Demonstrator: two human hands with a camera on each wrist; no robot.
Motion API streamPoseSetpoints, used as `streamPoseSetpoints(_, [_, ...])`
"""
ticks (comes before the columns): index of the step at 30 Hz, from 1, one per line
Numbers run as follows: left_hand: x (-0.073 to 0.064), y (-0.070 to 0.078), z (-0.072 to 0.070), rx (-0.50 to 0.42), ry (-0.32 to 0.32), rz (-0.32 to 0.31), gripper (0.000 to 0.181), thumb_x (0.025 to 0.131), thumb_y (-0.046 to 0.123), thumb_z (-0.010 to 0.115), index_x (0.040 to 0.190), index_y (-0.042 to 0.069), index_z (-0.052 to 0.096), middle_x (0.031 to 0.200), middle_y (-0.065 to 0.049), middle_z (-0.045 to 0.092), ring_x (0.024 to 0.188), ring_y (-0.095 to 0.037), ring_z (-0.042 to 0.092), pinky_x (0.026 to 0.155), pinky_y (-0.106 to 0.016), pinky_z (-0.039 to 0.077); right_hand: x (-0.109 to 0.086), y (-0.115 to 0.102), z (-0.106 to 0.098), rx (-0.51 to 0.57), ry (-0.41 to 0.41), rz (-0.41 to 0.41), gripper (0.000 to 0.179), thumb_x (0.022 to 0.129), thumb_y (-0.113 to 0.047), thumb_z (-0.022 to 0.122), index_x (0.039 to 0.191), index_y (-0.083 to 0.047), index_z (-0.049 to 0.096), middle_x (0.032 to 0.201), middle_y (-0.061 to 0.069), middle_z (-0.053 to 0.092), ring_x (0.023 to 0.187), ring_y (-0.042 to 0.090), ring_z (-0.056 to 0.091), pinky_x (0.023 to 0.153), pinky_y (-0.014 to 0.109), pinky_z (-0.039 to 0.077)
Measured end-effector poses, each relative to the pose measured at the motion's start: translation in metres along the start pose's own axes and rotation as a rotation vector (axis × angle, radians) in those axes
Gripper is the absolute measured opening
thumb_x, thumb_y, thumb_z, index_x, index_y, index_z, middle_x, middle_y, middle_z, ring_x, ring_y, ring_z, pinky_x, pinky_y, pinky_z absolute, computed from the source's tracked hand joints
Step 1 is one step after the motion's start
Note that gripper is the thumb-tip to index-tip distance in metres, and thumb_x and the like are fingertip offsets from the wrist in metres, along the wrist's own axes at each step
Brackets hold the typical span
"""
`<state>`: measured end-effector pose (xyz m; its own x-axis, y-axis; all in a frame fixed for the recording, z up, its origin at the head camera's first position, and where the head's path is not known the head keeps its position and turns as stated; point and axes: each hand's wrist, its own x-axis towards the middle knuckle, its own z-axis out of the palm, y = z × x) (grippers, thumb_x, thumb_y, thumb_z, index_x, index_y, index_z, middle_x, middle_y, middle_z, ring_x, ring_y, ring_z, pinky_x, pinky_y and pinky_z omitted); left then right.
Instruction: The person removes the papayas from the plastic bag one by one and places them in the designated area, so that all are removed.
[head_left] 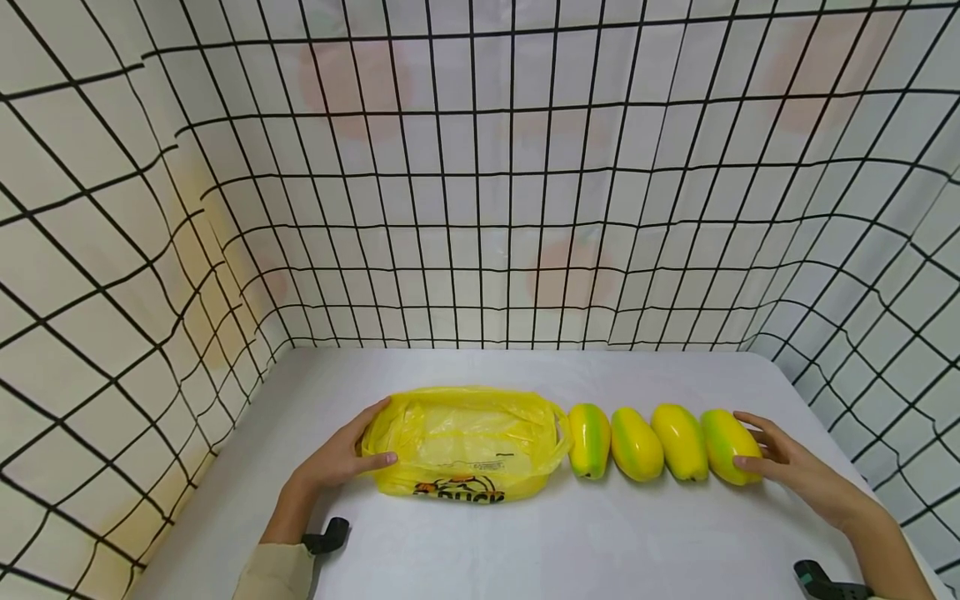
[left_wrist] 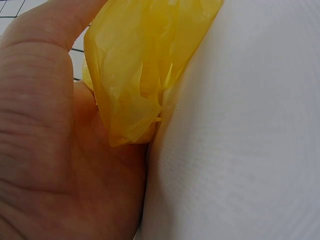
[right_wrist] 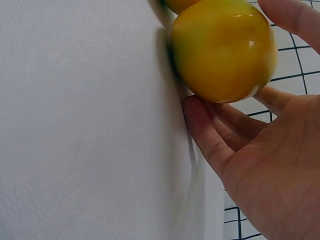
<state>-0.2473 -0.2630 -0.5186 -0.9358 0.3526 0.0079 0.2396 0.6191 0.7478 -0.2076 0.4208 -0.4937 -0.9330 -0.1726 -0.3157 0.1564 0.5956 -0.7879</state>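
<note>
A yellow plastic bag (head_left: 465,433) with dark printing lies on its side along the table, its middle flattened and pale. At its left end my left hand (head_left: 348,446) holds it, thumb in front and fingers behind; the left wrist view shows the crumpled bag end (left_wrist: 130,75) against the palm. Right of the bag, several glossy yellow-green papayas stand in a row, starting with one papaya (head_left: 589,442) touching the bag. My right hand (head_left: 780,454) grips the outermost papaya (head_left: 723,446), thumb on the near side, fingers on the far side.
A white table (head_left: 600,542) lies beneath everything. Black wire grid walls (head_left: 487,250) with white sheeting behind close in the back and both sides. Dark wrist cameras sit on both wrists, the left camera (head_left: 327,536) close to the tabletop.
</note>
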Motion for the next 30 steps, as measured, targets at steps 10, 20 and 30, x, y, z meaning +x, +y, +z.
streamPoseSetpoints(10, [-0.0025, 0.0008, 0.0009, 0.021, 0.001, -0.028, 0.098, 0.077, 0.051, 0.076, 0.155, 0.030, 0.020, 0.161, -0.001, 0.024, 0.148, -0.031, 0.024, 0.116, -0.061, 0.021, 0.0000, 0.0030, 0.0005, -0.014, 0.009, 0.024, 0.081, 0.099, -0.044, 0.050, 0.157, -0.018, -0.001, 0.158, 0.031, 0.004, 0.136, 0.058, 0.015, 0.092, 0.077, 0.028])
streamPoseSetpoints(20, [-0.0004, 0.0020, -0.0008, 0.019, 0.014, -0.028, 0.099, 0.076, 0.050, 0.077, 0.155, 0.034, 0.018, 0.162, -0.001, 0.023, 0.147, -0.032, 0.024, 0.116, -0.062, 0.021, 0.0021, 0.0031, -0.0006, -0.007, 0.019, 0.019, 0.078, 0.100, -0.047, 0.044, 0.157, -0.019, -0.001, 0.157, 0.033, 0.005, 0.136, 0.055, 0.020, 0.093, 0.076, 0.029])
streamPoseSetpoints(30, [-0.0013, 0.0000, 0.0006, -0.025, 0.024, -0.025, 0.091, 0.086, 0.044, 0.068, 0.156, 0.036, 0.010, 0.164, -0.001, 0.013, 0.150, -0.032, 0.014, 0.117, -0.063, 0.015, -0.0042, 0.0079, 0.0023, -0.033, 0.019, 0.040, 0.077, 0.102, -0.054, 0.033, 0.157, -0.013, -0.003, 0.155, 0.035, 0.010, 0.135, 0.051, 0.030, 0.097, 0.067, 0.039])
